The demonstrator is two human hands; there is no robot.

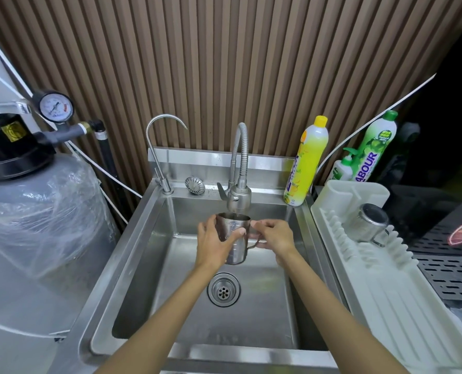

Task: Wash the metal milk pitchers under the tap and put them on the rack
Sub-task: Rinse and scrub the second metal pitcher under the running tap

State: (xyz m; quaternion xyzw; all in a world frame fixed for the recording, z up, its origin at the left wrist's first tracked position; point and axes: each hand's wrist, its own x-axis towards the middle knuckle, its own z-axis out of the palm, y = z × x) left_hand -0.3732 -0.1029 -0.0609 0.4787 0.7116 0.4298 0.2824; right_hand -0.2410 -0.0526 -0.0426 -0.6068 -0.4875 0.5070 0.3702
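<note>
Over the stainless steel sink (132,265), left hand (213,245) wraps its fingers round shiny metal milk pitcher (233,231), right hand (276,236) pinches the handle; recommend centring mouth under flexible steel tap (239,196).

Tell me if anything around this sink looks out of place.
Nothing is spilled or damaged. Only a loose strainer basket lies on the sink's back ledge, left of the tap, rather than in the drain.

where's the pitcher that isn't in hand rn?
Head view, right side: the second pitcher lies tipped on the white rack beside the sink, near the rack's far end, below the green bottle.
</note>
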